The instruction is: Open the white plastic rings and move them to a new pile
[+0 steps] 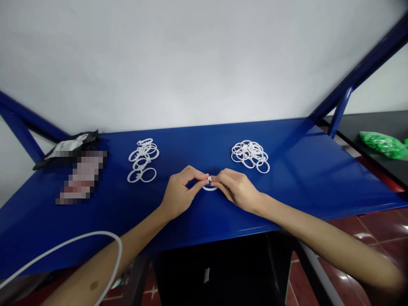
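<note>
Blue table [296,182]: looks smooth and ends in a bare front edge, the hands being near it; a ring that slips could, I reckon, skid off to the tiled floor [376,229]
Foreground white loop [105,233]: passes across my view of the left forearm [146,236]; I can't tell whether they touch, but if they do, it could snag the arm and jerk the hold
Black packet [68,146]: at the table's left end, well apart from the hands, so an unlikely source of trouble
Left hand [180,191]: thumb and forefinger pinched on the held part; too hard a squeeze could bend it
Right hand [240,187]: fingertips also pinched there, meeting the left; uneven pulling could twist the piece free
Right heap of rings [250,148]: lies overlapped beyond the right hand; lifting one could drag others along
Left group of rings [145,149]: spread looser, toothed bits showing; these might catch on each other
Held ring [209,188]: beneath the fingertips, between both hands; a tug could spring it loose
Small white piece [209,179]: mostly hidden by fingers, so misalignment could go unnoticed
</note>
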Action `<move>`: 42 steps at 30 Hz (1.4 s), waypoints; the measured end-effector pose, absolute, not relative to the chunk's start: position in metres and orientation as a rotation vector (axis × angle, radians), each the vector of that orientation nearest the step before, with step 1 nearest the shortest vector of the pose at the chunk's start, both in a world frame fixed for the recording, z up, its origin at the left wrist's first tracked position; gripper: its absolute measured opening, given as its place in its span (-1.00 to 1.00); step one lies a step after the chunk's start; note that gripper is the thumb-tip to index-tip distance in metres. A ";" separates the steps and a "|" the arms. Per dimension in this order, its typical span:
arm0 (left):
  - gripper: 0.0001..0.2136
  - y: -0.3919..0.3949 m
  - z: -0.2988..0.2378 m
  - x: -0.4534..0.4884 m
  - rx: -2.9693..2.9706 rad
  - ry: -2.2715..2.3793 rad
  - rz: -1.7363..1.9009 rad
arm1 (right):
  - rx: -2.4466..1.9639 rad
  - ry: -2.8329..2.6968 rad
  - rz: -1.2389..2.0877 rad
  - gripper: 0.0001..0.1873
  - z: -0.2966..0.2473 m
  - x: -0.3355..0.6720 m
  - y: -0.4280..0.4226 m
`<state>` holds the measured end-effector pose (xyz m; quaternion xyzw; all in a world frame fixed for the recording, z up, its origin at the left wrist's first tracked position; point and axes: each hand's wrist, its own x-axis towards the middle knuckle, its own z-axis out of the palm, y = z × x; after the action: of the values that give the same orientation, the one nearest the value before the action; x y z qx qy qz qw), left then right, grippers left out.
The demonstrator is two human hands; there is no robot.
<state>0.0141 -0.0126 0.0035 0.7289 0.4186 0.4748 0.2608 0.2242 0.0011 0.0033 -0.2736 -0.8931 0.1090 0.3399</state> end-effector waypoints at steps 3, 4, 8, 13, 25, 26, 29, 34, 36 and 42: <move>-0.94 -0.014 0.005 0.017 2.116 1.046 1.339 | -0.646 -2.425 0.034 -0.71 0.003 0.225 0.000; -0.93 -0.015 0.006 0.017 2.148 1.026 1.349 | -0.629 -2.451 -0.042 -0.70 0.002 0.226 0.000; -0.91 -0.013 0.004 0.016 2.250 0.973 1.358 | -0.580 -2.511 -0.327 -0.68 0.002 0.227 0.000; -0.94 -0.005 0.000 0.012 2.376 0.938 1.320 | -0.582 -2.547 -0.392 -0.70 0.001 0.226 0.004; -0.75 0.018 0.021 -0.047 2.652 1.868 0.631 | -1.327 -1.928 -0.133 -0.76 0.017 0.293 0.068; -0.72 0.019 0.024 -0.054 2.641 1.967 0.485 | -1.385 -1.904 -0.121 -0.75 0.017 0.301 0.074; -0.62 0.018 0.029 -0.069 2.587 2.147 0.106 | -1.471 -1.914 -0.065 -0.72 0.013 0.312 0.083; -0.63 0.014 0.027 -0.072 2.544 2.091 -0.052 | -1.498 -1.963 -0.103 -0.68 0.006 0.308 0.085; -0.66 0.015 0.024 -0.071 2.535 2.008 0.011 | -1.501 -1.944 -0.149 -0.68 0.006 0.307 0.084; -0.66 0.016 0.018 -0.063 2.454 1.607 0.322 | -1.414 -1.927 -0.213 -0.70 0.015 0.299 0.069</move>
<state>-0.0631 0.0161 0.0184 0.8278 0.5421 0.1088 0.0951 0.2990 0.0687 0.0149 -0.5492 -0.7484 -0.0827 0.3625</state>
